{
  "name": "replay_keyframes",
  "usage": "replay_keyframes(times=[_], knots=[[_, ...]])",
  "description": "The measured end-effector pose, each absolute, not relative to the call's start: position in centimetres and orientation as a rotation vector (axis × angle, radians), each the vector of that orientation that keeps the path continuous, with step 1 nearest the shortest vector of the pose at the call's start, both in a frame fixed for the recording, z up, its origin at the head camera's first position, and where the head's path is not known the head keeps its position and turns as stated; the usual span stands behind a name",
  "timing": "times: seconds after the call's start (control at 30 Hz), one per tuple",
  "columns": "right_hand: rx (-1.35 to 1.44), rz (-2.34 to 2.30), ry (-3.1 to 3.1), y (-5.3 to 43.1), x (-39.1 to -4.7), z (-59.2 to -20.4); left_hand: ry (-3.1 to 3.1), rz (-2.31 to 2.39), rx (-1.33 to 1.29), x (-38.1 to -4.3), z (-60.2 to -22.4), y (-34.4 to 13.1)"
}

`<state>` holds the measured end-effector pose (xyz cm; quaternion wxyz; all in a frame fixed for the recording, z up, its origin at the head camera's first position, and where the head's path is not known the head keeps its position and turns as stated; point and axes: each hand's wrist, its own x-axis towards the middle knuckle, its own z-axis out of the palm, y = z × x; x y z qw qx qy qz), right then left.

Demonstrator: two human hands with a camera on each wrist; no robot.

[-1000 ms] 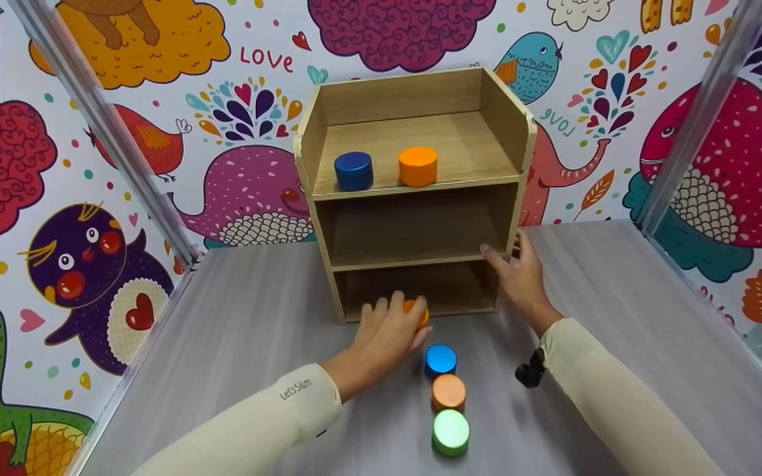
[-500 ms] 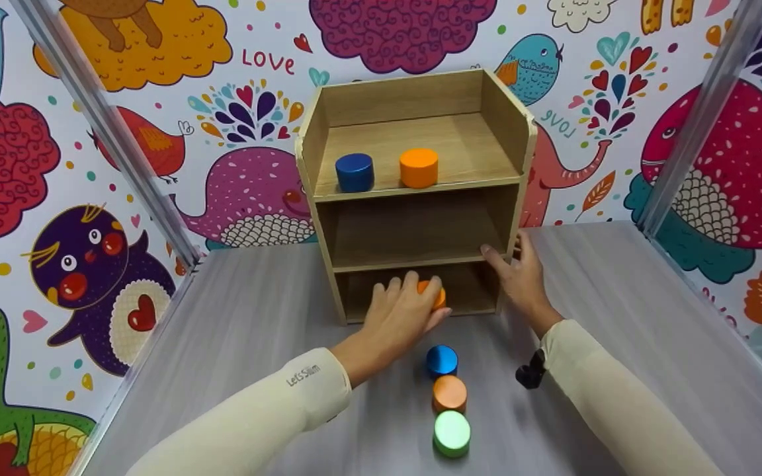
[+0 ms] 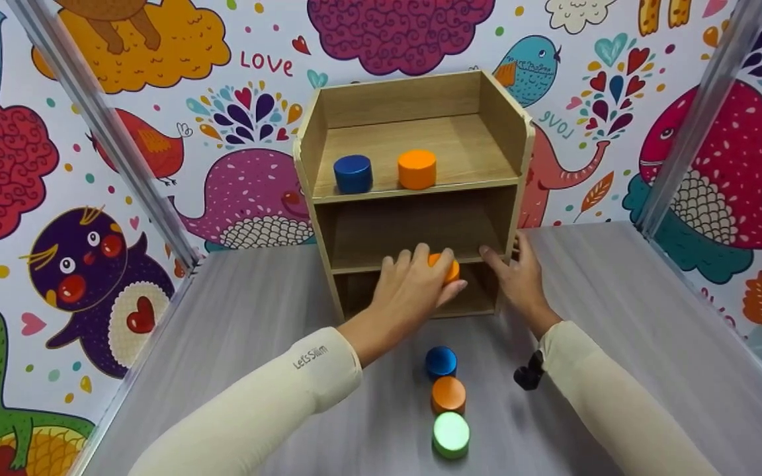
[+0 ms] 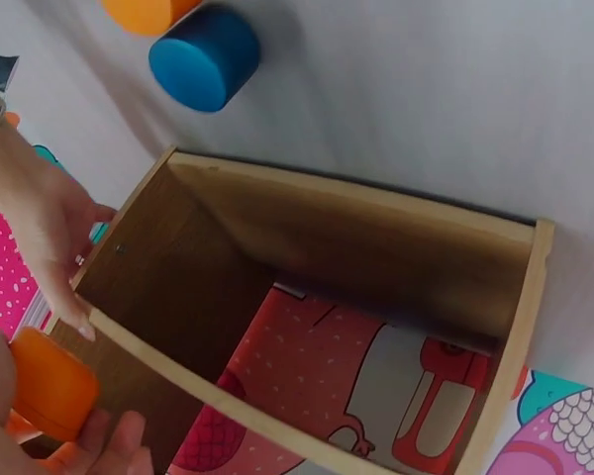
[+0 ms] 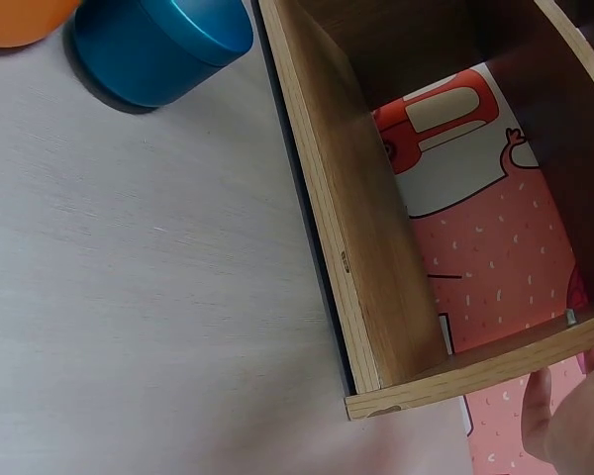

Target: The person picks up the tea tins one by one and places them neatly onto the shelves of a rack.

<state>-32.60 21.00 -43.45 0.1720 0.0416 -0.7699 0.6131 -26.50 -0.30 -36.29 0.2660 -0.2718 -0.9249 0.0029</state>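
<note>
My left hand point(image 3: 407, 284) pinches an orange cylinder point(image 3: 448, 270), a short block held in front of the wooden shelf unit point(image 3: 414, 135), level with the middle board's front edge. Close up in the left wrist view, the orange cylinder point(image 4: 54, 381) lies between thumb and fingers. My right hand point(image 3: 521, 281) grips the unit's right side panel, thumb on the front at the middle board and fingers round the outside. On the top board stand a dark blue cylinder point(image 3: 353, 175) and another orange cylinder point(image 3: 417, 170).
In front of the unit, a blue cylinder point(image 3: 441, 362), a light orange cylinder point(image 3: 448, 395) and a green cylinder point(image 3: 451, 434) stand in a row on the grey table point(image 3: 249, 297). Walls with printed cartoon animals point(image 3: 249, 178) enclose the back and sides.
My left hand has lifted the orange cylinder up and to the right, from the bottom compartment's front to the middle board's edge. The right hand keeps its grip on the unit.
</note>
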Motion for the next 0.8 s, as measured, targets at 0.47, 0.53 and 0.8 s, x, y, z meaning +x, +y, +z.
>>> replay_keyframes(times=[0.47,0.53,0.8], knots=[[0.100,1.734,-2.202,21.1,-32.5,-43.5,-2.478,-0.062,-0.717,-27.3,-33.5,1.3],[0.092,1.725,-2.212,21.1,-32.4,-43.5,-2.476,-0.081,-0.719,-27.4,-33.1,1.5],[0.079,1.714,-2.214,21.5,-34.0,-45.1,-2.445,-0.113,-0.718,-27.9,-31.0,2.1]])
